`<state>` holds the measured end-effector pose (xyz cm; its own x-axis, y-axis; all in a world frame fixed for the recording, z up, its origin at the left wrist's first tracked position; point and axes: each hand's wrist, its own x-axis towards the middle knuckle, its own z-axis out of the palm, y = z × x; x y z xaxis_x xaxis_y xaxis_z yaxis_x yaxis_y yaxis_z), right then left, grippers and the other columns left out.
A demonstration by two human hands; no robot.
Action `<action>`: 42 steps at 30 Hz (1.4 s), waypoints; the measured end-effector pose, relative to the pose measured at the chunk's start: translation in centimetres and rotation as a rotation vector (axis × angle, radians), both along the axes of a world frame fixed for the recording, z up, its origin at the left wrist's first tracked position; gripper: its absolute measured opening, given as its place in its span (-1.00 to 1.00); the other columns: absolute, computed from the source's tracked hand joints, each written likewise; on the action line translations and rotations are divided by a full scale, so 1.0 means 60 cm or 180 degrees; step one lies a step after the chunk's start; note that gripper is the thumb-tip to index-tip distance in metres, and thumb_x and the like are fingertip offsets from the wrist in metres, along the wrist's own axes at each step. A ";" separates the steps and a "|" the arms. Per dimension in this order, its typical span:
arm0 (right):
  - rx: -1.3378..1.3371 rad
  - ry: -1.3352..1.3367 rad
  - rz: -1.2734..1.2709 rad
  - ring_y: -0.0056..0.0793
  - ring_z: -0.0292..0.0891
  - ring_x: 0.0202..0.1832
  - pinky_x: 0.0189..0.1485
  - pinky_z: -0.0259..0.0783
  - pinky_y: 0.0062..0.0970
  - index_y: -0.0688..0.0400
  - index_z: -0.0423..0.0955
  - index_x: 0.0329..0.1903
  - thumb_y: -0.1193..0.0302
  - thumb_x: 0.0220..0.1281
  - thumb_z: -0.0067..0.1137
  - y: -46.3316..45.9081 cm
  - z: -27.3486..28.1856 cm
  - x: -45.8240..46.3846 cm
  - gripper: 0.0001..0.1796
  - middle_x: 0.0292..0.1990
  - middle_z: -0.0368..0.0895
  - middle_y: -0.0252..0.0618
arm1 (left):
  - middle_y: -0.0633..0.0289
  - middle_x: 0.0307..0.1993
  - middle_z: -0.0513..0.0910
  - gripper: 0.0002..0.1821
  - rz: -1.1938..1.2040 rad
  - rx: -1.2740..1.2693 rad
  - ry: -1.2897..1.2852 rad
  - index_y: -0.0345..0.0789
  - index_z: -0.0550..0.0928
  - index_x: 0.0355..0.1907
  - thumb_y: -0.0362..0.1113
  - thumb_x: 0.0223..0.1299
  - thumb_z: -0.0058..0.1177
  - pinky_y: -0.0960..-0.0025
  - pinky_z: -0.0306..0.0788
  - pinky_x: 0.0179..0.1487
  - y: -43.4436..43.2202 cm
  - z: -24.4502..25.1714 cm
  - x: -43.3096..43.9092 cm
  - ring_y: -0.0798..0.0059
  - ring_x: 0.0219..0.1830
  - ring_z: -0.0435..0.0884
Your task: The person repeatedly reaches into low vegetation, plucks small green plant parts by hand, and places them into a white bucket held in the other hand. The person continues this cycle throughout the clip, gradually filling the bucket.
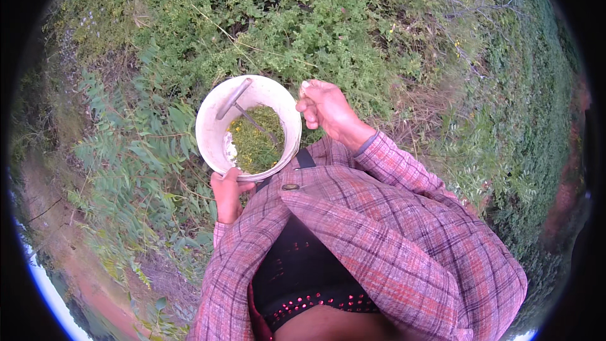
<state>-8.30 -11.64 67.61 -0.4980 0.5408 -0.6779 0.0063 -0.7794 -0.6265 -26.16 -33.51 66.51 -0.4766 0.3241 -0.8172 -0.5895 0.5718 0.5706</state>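
Note:
A white plastic bucket [205, 128] is held up in front of my body, its mouth towards me. My left hand [228, 194] grips its near rim at the lower left. Green plant sprigs with small yellow flowers [258, 144] cover the bottom of the bucket. A tool with a metal shaft and a thick crosswise handle [234, 99] leans inside, its lower end among the sprigs. Just right of the rim is my right hand [324, 106], fingers curled and thumb near the fingertips; whether something small is pinched there cannot be told.
Dense low green plants [303, 33] spread beyond the bucket. A leafy shrub [142, 142] grows at the left, and bare thin branches [487, 7] stand at the upper right. Reddish bare soil [85, 279] shows at the lower left.

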 end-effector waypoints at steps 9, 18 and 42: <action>0.4120 -0.1475 0.2747 -0.11 0.55 -0.40 -0.32 0.45 -0.27 0.14 0.52 -0.17 0.27 0.24 0.14 -0.041 -0.073 -0.079 -0.78 -0.41 0.60 -0.08 | -0.10 -0.31 0.62 -0.66 -0.0011 -0.0121 -0.0092 -0.66 0.39 -0.08 -0.46 0.12 -0.07 0.42 0.58 -0.61 0.012 -0.015 0.004 0.28 -0.57 0.65; 0.1801 -0.0529 0.1316 -0.61 0.52 -0.44 -0.39 0.47 -0.62 0.24 0.59 -0.31 0.27 0.41 0.03 0.190 -0.053 -0.124 -0.69 -0.41 0.64 -0.33 | -0.11 -0.38 0.59 -0.64 0.0797 -0.0505 -0.0139 -0.61 0.32 -0.09 -0.42 0.11 -0.03 0.35 0.56 -0.63 0.026 -0.019 0.043 0.26 -0.64 0.62; 0.2449 -0.1428 0.0565 -0.65 0.33 -0.67 -0.61 0.25 -0.58 0.34 0.54 -0.15 0.42 -0.06 0.47 0.435 -0.435 -0.358 -0.59 -0.58 0.55 -0.36 | -0.07 -0.35 0.59 -0.66 0.1840 -0.1039 -0.0370 -0.57 0.30 -0.09 -0.43 0.12 -0.07 0.41 0.54 -0.63 0.010 -0.084 0.112 0.31 -0.63 0.61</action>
